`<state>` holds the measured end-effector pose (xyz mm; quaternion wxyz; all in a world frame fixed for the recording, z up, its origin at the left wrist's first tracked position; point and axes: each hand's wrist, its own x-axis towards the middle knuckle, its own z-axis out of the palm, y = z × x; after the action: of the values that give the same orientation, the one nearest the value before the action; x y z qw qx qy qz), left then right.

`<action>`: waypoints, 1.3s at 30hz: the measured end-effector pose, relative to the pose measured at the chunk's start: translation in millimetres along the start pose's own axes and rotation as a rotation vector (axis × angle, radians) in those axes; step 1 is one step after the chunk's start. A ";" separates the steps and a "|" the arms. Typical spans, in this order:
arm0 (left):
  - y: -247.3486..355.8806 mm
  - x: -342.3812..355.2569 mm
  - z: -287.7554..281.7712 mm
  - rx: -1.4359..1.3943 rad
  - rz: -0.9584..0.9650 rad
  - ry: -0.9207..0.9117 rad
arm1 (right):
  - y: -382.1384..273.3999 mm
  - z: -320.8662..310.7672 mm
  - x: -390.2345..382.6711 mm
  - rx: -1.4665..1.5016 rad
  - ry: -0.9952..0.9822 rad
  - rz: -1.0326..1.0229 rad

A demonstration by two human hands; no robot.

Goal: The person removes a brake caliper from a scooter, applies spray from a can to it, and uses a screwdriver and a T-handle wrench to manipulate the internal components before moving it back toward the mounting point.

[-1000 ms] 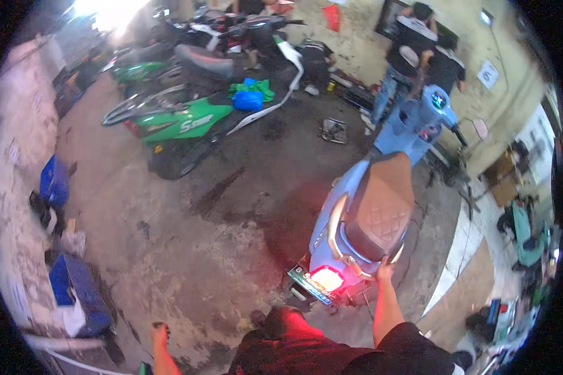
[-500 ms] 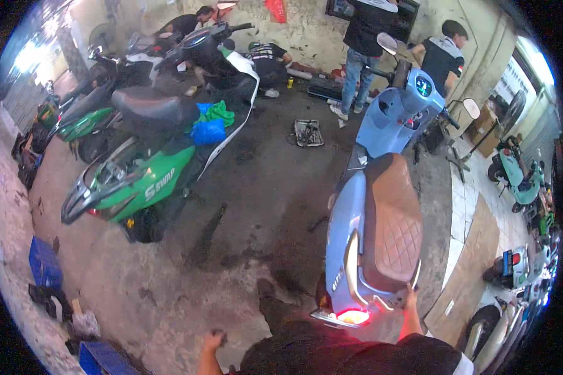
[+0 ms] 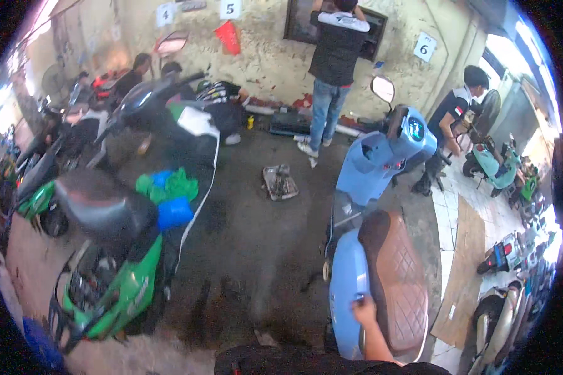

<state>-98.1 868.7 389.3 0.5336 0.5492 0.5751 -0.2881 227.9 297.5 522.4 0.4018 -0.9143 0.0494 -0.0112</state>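
Note:
A light blue scooter (image 3: 347, 281) with a quilted brown seat (image 3: 397, 284) stands just ahead of me on the right. My right hand (image 3: 364, 310) is over its blue side panel, by the seat's left edge, with the fingers closed. A small dark object (image 3: 360, 299) shows at the fingertips, too small and blurred to name. Whether the hand touches the panel I cannot tell. At the scooter's front the dashboard display (image 3: 416, 129) is lit. My left hand is out of view.
To the left stands a green scooter (image 3: 122, 294) with blue and green bags (image 3: 175, 212) on it. A metal tray of parts (image 3: 280, 182) lies on the floor between. One person (image 3: 338, 50) faces the wall; another (image 3: 450, 119) stands beyond the blue scooter. More scooters (image 3: 507, 250) line the right.
My right hand has left the blue scooter's rear rail and moved forward along its side. My left hand has gone out of view. The view has shifted, and the person at right has moved rightward.

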 end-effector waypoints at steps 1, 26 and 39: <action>40.9 13.8 -14.2 0.040 0.037 0.001 | -20.6 45.1 9.1 -0.031 -0.215 0.133; 1002.6 85.4 251.9 0.785 0.897 -0.092 | -47.7 185.5 418.0 0.009 -0.250 0.816; 1272.8 152.1 358.1 0.287 0.809 -0.300 | -220.7 240.0 946.7 0.475 -0.191 0.737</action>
<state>1229.8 883.4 477.3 0.5991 0.7503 0.1849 -0.2096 1202.1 527.8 504.2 0.5807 -0.7150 0.3305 0.2059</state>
